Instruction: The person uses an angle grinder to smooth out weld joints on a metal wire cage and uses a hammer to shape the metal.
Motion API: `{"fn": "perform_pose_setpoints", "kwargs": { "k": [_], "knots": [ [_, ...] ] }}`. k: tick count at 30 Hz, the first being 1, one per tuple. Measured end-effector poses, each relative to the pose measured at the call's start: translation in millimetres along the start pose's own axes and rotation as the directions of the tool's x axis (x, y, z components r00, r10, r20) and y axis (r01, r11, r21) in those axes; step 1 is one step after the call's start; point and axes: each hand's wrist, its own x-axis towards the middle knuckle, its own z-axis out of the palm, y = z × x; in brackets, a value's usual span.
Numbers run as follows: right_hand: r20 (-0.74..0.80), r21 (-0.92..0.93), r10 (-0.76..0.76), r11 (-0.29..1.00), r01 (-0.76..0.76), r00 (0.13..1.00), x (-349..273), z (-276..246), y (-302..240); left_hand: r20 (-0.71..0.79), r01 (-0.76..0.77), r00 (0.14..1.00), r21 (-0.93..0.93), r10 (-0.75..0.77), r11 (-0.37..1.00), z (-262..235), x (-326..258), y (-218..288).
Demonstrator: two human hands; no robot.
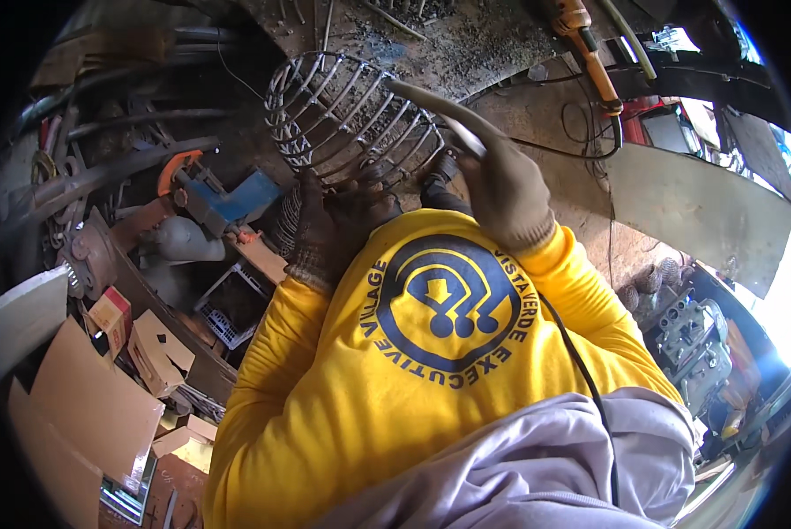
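Note:
A basket-like cage of bent metal rods (357,111) lies tilted in front of me, its bars curving across open gaps. My left hand (320,220), in a dark knit glove, grips the cage's near lower edge; its fingers are partly in shadow. My right hand (512,185), also gloved, is closed round a long brownish tool (438,104) with a pale, shiny edge. That tool's far tip meets the upper right bars of the cage, or lies just over them; I cannot tell which. Its exact kind is unclear. My shoes show below the cage.
An orange angle grinder (589,57) with a black cord lies at the far right. Dark debris covers the metal plate (387,53) ahead. At left are a blue and orange metal tool (228,196) and cardboard boxes (96,397). Machine parts (691,339) crowd the right.

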Motion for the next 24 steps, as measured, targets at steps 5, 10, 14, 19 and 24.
{"fn": "perform_pose_setpoints", "kwargs": {
  "k": [5, 10, 14, 19, 24],
  "knots": [
    [-0.19, -0.04, -0.045, 0.998, 0.038, 0.981, 8.4, -10.0, -15.6, 0.069, 0.011, 0.998, 0.009, -0.011, 1.0, 19.0, -13.3, -2.3],
    [0.012, -0.305, 0.136, 0.944, -0.126, 0.991, 2.4, -3.4, -16.8, 0.253, -0.017, 0.967, -0.031, 0.024, 0.999, 9.0, -11.4, -0.4],
    [-0.098, -0.218, 0.103, 0.968, -0.123, 0.99, 0.1, -9.3, -25.7, 0.29, -0.006, 0.957, 0.045, -0.007, 0.999, 5.1, -13.1, 0.4],
    [-0.222, -0.02, -0.109, 0.994, 0.107, 0.969, -1.9, 3.1, -6.1, 0.148, -0.11, 0.984, 0.057, 0.101, 0.992, 15.0, -15.2, -1.9],
    [-0.07, -0.142, 0.08, 0.986, -0.089, 0.994, 8.3, -7.7, -26.8, 0.389, 0.066, 0.919, 0.0, -0.061, 0.998, -6.3, -9.3, 1.6]
  ]
}}
